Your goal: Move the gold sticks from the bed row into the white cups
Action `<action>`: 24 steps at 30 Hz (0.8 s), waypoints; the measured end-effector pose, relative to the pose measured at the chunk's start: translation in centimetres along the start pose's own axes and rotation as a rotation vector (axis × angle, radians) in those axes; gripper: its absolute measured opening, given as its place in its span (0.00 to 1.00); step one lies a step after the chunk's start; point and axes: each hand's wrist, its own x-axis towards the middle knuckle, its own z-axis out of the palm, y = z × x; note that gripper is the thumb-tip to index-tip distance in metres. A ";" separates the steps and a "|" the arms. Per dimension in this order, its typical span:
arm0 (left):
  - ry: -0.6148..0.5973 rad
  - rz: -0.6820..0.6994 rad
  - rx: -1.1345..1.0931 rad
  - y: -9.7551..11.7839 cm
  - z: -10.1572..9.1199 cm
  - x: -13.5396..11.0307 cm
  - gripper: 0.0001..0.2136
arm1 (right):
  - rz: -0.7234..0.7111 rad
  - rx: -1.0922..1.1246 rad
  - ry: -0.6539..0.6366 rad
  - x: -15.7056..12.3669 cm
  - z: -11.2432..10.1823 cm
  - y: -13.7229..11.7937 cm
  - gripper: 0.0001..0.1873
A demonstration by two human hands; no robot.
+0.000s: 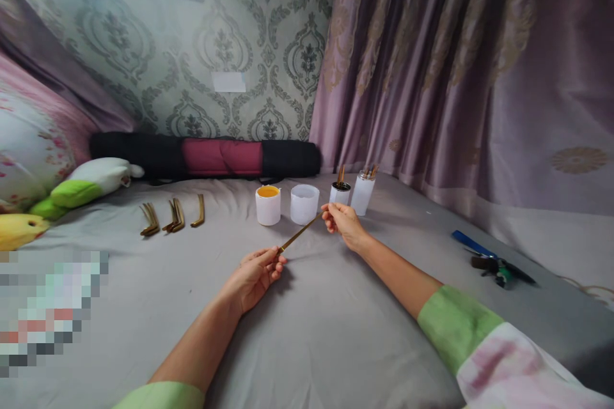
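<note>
Both my hands hold one slender gold-brown strip, stretched slantwise between them above the grey sheet. My left hand [261, 275] pinches its lower, nearer end, where a bright band shows close to the fingers. The far end sits between the thumb and fingertips of my right hand [343, 222], just in front of the cups. Between the hands the strip [302, 231] looks straight; its kind is not clear. To the left lie similar bent gold-brown strips: one group [150, 220], a second group [174, 215] and a single one [198, 211].
Beyond my hands stand a white cup with orange contents [268, 209], a whitish cup [304, 208], a dark-topped container with thin sticks [340, 189] and a taller one [363, 195]. Tools [496, 265] lie right. Plush toys [91, 182] and a long black-red roll [220, 156] lie behind.
</note>
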 end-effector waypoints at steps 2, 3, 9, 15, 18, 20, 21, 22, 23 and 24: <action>0.000 0.001 -0.006 0.0 0.0 0.0 0.04 | -0.001 0.004 0.001 0.0 0.0 0.0 0.09; -0.001 0.003 -0.009 0.0 0.0 0.1 0.04 | -0.002 0.007 0.002 0.0 -0.1 0.0 0.09; -0.021 0.006 -0.016 0.0 0.0 0.2 0.06 | -0.025 0.018 0.027 0.1 -0.2 0.1 0.09; -0.026 -0.001 -0.014 0.1 -0.2 0.1 0.07 | -0.044 -0.014 0.117 0.3 -0.8 -0.4 0.09; -0.016 -0.008 -0.022 0.3 -0.1 0.0 0.07 | -0.056 -0.026 0.144 0.5 -1.6 -0.7 0.09; -0.011 -0.016 -0.036 0.4 -0.1 -0.1 0.06 | -0.063 -0.032 0.161 0.6 -2.1 -1.0 0.08; -0.007 -0.021 -0.047 0.5 -0.1 -0.1 0.06 | -0.066 -0.035 0.170 0.6 -2.4 -1.1 0.08; 0.001 -0.028 -0.059 0.6 -0.1 -0.2 0.05 | -0.070 -0.038 0.181 0.6 -2.6 -1.3 0.08; 0.008 -0.036 -0.073 0.7 -0.1 -0.2 0.05 | -0.073 -0.041 0.191 0.7 -2.9 -1.6 0.08; 0.015 -0.044 -0.088 0.8 -0.1 -0.2 0.05 | -0.075 -0.045 0.199 0.7 -3.1 -1.8 0.08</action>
